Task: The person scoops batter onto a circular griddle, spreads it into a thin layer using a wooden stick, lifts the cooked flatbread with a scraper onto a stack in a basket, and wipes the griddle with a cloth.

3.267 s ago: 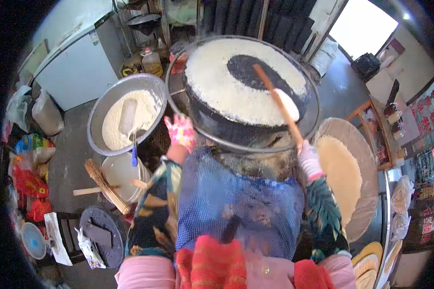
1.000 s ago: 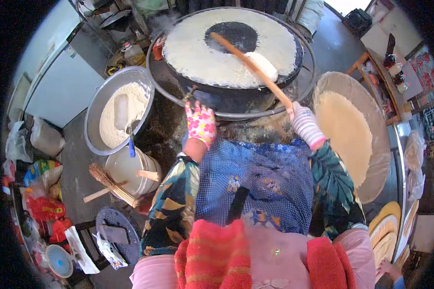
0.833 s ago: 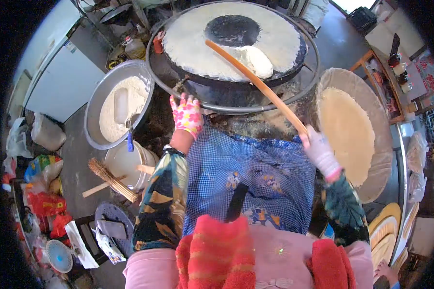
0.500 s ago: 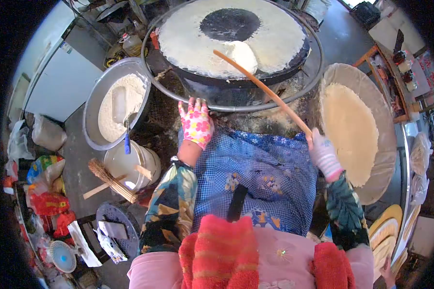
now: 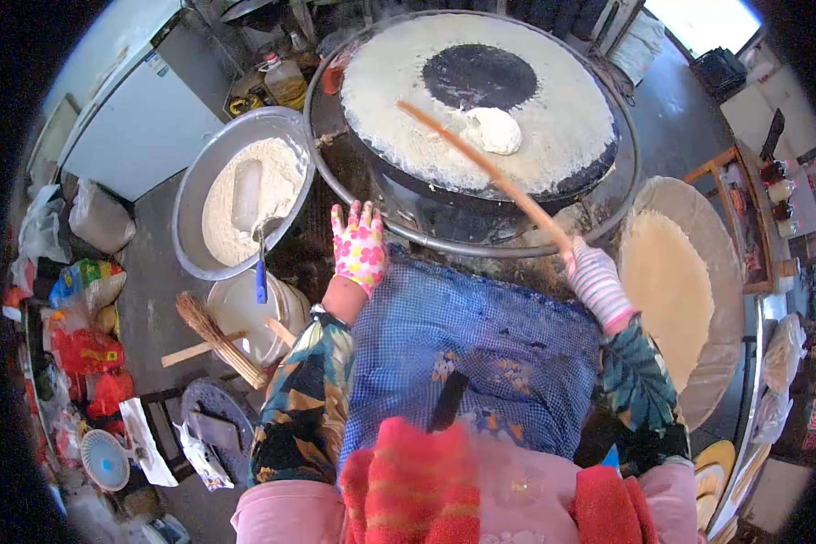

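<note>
My left hand (image 5: 361, 247), in a flower-print glove, lies with its fingers stretched out at the near-left edge of a metal hoop (image 5: 408, 236) around a round griddle. My right hand (image 5: 598, 279), in a striped glove, is closed around the end of a long wooden stick (image 5: 494, 174). The stick slants up to the left over the griddle's near side. Pale batter (image 5: 381, 77) coats most of the griddle, leaving a dark bare patch (image 5: 479, 76) near the middle. A white lump of dough (image 5: 499, 131) sits on the batter, just beyond the stick.
At left, a metal basin (image 5: 190, 204) holds flour and a blue-handled scoop (image 5: 261, 281). Below it stands a white bucket (image 5: 290, 308) with a straw brush (image 5: 219, 340) across it. To the right is a wide, shallow lined container (image 5: 730, 335) of tan material.
The view has shifted, so the griddle appears lower and farther right. Relative to it, the stick's tip has moved left, away from the dough lump. My left hand stays at the hoop.
</note>
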`<state>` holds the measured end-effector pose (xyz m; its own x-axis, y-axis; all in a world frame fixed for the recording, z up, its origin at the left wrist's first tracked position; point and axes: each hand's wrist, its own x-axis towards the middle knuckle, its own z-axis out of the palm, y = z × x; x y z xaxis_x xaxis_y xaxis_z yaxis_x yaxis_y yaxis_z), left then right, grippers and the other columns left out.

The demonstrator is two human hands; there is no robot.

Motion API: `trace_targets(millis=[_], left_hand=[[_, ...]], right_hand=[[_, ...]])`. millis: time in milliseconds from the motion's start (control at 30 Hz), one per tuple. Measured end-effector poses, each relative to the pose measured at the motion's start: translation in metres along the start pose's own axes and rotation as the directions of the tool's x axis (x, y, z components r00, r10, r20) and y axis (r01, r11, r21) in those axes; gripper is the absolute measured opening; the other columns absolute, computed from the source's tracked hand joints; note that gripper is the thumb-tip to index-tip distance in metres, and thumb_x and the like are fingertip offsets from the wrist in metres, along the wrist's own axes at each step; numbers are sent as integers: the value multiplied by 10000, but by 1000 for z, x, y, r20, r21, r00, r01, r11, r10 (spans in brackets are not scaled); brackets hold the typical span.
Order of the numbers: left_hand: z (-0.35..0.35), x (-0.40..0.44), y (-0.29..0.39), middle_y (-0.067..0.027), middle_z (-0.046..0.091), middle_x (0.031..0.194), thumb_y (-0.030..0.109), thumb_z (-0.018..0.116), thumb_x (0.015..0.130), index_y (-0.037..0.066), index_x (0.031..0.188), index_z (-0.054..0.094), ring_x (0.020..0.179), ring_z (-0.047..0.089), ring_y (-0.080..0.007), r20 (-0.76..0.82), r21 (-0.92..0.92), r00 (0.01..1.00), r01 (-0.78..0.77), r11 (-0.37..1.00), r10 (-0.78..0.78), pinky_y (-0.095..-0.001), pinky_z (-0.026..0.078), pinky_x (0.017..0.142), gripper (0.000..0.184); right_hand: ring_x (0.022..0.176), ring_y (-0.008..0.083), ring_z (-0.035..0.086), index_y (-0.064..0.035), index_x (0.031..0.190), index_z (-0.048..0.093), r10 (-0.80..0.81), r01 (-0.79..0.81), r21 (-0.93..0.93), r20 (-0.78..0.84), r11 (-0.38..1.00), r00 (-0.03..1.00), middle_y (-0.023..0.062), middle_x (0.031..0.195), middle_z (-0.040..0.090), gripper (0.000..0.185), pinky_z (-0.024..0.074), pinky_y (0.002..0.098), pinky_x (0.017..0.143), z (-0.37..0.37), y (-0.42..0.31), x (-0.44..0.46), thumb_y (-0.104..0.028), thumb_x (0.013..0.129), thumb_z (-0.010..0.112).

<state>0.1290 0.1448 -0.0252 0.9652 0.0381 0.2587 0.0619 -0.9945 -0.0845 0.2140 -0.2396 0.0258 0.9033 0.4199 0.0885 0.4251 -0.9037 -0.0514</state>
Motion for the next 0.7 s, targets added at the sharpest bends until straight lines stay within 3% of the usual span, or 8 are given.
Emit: trace_targets(millis=[67, 100, 300, 500, 600, 633, 667, 700], left_hand=[[-8, 8, -5, -135, 456, 1355, 200, 433, 828, 15, 1227, 518, 1306, 359, -295, 118, 19, 992, 41, 999, -43, -563, 99, 1102, 447], [-11, 9, -7, -132, 455, 1357, 199, 425, 837, 21, 1225, 523, 1308, 358, -291, 127, 11, 990, 52, 999, -53, -561, 100, 1102, 438], [3, 16, -29, -110, 484, 1319, 215, 538, 772, 39, 1215, 526, 1280, 381, -280, 87, 90, 994, 55, 994, -63, -580, 151, 1081, 477], [-3, 17, -37, -140, 492, 1303, 170, 510, 789, 21, 1183, 548, 1272, 382, -305, -42, 41, 990, 138, 990, -137, -581, 152, 1077, 423], [-46, 13, 19, -151, 519, 1222, 156, 584, 717, 40, 1125, 546, 1217, 440, -316, -45, -174, 998, 29, 984, -37, -609, 234, 1029, 425], [-7, -7, 74, -156, 527, 1227, 157, 555, 735, 26, 1150, 537, 1207, 453, -325, -263, -278, 961, -157, 948, 82, -609, 243, 1030, 436], [-19, -15, 98, -165, 515, 1266, 159, 481, 790, -2, 1205, 507, 1237, 436, -324, -124, -228, 975, -208, 951, 184, -601, 205, 1056, 445], [-24, -20, 120, -187, 439, 1355, 163, 398, 837, -28, 1277, 450, 1300, 366, -330, 53, -158, 966, -241, 958, 252, -593, 163, 1076, 482]], right_hand=[[638, 394, 607, -42, 890, 563, 215, -223, 178, 65, 958, 974, 230, 672, 608, 277, 481, 495, 583, 26, 34, 24, -296, 909, 456], [648, 415, 600, -47, 904, 531, 142, -142, -1, 5, 990, 990, 226, 687, 613, 265, 477, 505, 590, 17, 36, 31, -299, 913, 453], [603, 425, 582, -82, 915, 507, -28, 26, 27, 56, 999, 998, 214, 635, 589, 207, 445, 528, 531, -4, 15, 7, -287, 909, 482], [648, 403, 584, -12, 946, 580, 269, -271, 60, 46, 961, 962, 237, 738, 603, 230, 453, 438, 533, 24, 58, 28, -213, 930, 469], [614, 412, 561, -39, 918, 587, 114, -114, -24, -1, 993, 993, 239, 694, 578, 210, 436, 451, 524, 5, 21, 23, -236, 916, 516], [608, 418, 555, -47, 894, 584, 77, -75, -43, 41, 996, 996, 241, 684, 571, 206, 431, 454, 519, 6, 19, 16, -245, 910, 529], [577, 431, 546, -50, 864, 523, 34, -40, -30, -159, 999, 987, 225, 622, 561, 213, 412, 498, 500, 42, 50, 18, -260, 905, 520], [616, 426, 552, -46, 841, 554, 153, -155, -25, -51, 988, 987, 236, 689, 577, 208, 429, 454, 514, 25, 42, 31, -242, 907, 532]])
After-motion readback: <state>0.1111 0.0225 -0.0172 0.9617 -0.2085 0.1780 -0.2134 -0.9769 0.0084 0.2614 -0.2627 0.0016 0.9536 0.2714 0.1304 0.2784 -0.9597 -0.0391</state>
